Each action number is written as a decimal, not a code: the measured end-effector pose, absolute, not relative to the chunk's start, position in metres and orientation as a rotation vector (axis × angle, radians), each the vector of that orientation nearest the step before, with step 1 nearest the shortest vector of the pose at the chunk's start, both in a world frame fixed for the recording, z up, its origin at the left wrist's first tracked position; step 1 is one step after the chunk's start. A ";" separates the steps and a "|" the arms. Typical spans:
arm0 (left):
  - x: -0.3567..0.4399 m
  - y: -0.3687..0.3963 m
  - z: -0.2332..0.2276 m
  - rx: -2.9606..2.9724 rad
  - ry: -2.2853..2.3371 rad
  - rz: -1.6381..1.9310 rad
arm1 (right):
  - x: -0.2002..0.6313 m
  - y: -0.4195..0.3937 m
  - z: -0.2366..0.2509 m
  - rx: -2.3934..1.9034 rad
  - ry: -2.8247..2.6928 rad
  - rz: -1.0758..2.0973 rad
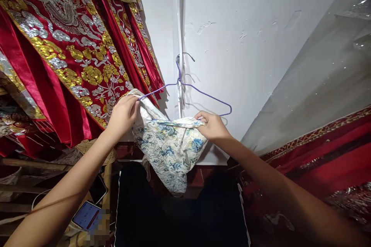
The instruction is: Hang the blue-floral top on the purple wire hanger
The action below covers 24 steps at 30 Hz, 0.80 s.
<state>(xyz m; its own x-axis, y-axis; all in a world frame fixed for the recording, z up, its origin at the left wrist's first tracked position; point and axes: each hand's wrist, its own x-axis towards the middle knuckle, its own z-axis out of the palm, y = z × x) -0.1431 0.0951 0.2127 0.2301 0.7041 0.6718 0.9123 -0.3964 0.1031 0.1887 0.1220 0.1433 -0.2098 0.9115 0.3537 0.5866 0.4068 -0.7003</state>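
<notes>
Hands are both raised to a purple wire hanger (203, 93) that hangs by its hook on the white wall (246, 46) at the far centre of the scene. Your left hand (123, 115) is closed in a pinch on the upper left edge of a blue-and-white floral garment (168, 150), right where the fabric covers the left end of the hanger. Your right hand (213, 125) is pinched on the garment's folded top hem, thumb and fingers pressed together on the cloth, just below the right shoulder of the hanger. The garment spans the gap between your hands and sags below them in a loose bundle; its left part lies over the hanger arm, while the right arm of the hanger is bare and sits just above your right hand. To the left, touching distance from your left hand, hang red robes with gold and silver embroidery (72, 54). To the right, a sheet of clear plastic (319, 73) covers more red fabric (324, 158). Near you, low at the left, a phone with a lit screen (86, 215) lies among clutter, and a dark cloth with white edging (174, 216) lies below the garment.
</notes>
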 end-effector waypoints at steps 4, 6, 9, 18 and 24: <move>-0.114 0.110 0.226 -2.262 -1.356 -1.041 | 0.179 0.114 0.148 -1.323 -1.925 0.440; -0.100 0.120 0.229 -2.304 -1.320 -1.052 | 0.179 0.110 0.151 -1.343 -1.934 0.445; -0.093 0.136 0.232 -2.382 -1.303 -1.041 | 0.184 0.104 0.154 -1.298 -1.953 0.465; -0.117 0.155 0.238 -2.493 -1.306 -1.003 | 0.240 0.104 0.173 -1.213 -1.559 0.351; -0.119 0.152 0.239 -2.402 -1.388 -1.134 | 0.276 0.116 0.223 -1.229 -1.711 0.939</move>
